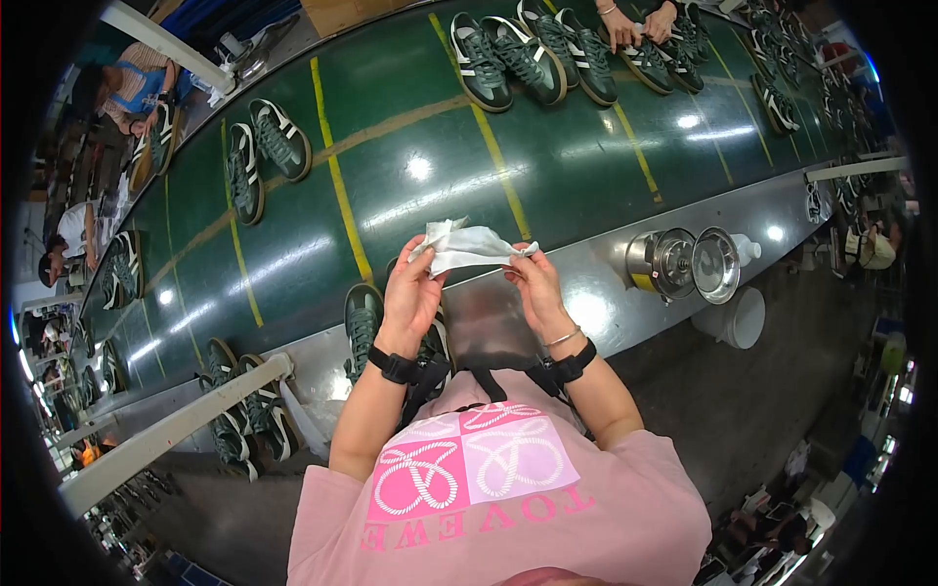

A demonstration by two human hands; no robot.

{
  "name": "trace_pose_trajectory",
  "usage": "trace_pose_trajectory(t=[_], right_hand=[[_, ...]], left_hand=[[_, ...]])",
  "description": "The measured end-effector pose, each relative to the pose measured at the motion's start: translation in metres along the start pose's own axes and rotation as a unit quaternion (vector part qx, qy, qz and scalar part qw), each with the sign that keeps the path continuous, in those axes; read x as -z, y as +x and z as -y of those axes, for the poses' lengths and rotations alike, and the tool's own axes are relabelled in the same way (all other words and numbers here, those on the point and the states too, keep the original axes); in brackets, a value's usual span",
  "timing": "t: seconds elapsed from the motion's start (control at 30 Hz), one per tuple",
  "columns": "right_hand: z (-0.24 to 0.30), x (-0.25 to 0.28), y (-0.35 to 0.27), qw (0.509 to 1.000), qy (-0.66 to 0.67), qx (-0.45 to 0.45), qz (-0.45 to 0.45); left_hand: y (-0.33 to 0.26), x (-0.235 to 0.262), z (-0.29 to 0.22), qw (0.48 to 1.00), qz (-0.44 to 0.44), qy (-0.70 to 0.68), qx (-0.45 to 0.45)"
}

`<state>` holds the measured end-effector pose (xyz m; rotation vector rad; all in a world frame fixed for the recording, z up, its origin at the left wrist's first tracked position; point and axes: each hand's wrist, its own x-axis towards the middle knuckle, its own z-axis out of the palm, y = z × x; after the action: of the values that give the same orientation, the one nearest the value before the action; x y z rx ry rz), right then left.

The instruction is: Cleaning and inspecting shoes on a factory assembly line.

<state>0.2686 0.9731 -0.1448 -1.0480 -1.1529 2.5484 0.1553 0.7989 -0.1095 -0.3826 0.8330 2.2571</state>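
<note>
Hands (474, 283) pinching white cloth (467, 246), fingers closed

Green conveyor belt (410, 186): open stretch beyond the white cloth (467, 246). Obstructions: dark shoe (362, 322) beside the left hand (410, 293); metal can (674, 262) to the right; shoe pairs (532, 59) farther off.

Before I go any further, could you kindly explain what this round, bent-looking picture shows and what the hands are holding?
It comes from a wide fisheye camera worn on a person's head, looking down, so straight edges curve. The left hand and right hand are the wearer's own, and together they hold a crumpled white paper sheet. Below lies a green conveyor belt carrying pairs of dark green sneakers. A metal canister stands on the grey ledge. Another person's hands work at the far side.
</note>
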Motion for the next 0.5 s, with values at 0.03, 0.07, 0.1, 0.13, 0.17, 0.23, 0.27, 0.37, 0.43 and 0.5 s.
trace_pose_trajectory(t=[0.03, 0.07, 0.1, 0.13, 0.17, 0.23, 0.27, 0.37, 0.43, 0.5], right_hand=[[0.001, 0.0, 0.001, 0.999, -0.041, 0.021, -0.019], [0.001, -0.001, 0.001, 0.995, -0.082, 0.042, -0.037], [0.005, -0.006, 0.0, 0.995, -0.082, 0.041, -0.037], [0.009, -0.012, -0.003, 0.959, -0.222, 0.172, -0.037], [0.013, -0.018, -0.005, 0.886, -0.354, 0.297, -0.036], [0.018, -0.023, -0.004, 0.858, -0.393, 0.33, 0.002], [0.019, -0.025, -0.002, 0.826, -0.43, 0.362, 0.041], [0.017, -0.029, 0.006, 0.865, -0.38, 0.314, 0.096], [0.013, -0.028, 0.008, 0.883, -0.354, 0.28, 0.126], [0.01, -0.024, 0.008, 0.904, -0.356, 0.198, 0.127]], left_hand=[[-0.001, -0.001, 0.0, 1.0, -0.001, 0.0, 0.0], [-0.002, -0.003, 0.001, 1.0, -0.005, 0.006, 0.006], [-0.002, -0.004, 0.002, 1.0, -0.009, 0.013, 0.012], [-0.002, -0.004, 0.003, 1.0, -0.01, 0.012, 0.012], [-0.002, -0.004, 0.005, 0.999, -0.017, 0.022, 0.02], [-0.003, -0.006, 0.008, 0.999, -0.022, 0.032, 0.03], [-0.003, -0.007, 0.008, 0.998, -0.021, 0.04, 0.037], [-0.005, -0.014, 0.009, 0.997, -0.016, 0.054, 0.047], [-0.004, -0.013, 0.009, 0.997, -0.013, 0.059, 0.047], [-0.003, -0.011, 0.008, 0.996, -0.012, 0.073, 0.046]])
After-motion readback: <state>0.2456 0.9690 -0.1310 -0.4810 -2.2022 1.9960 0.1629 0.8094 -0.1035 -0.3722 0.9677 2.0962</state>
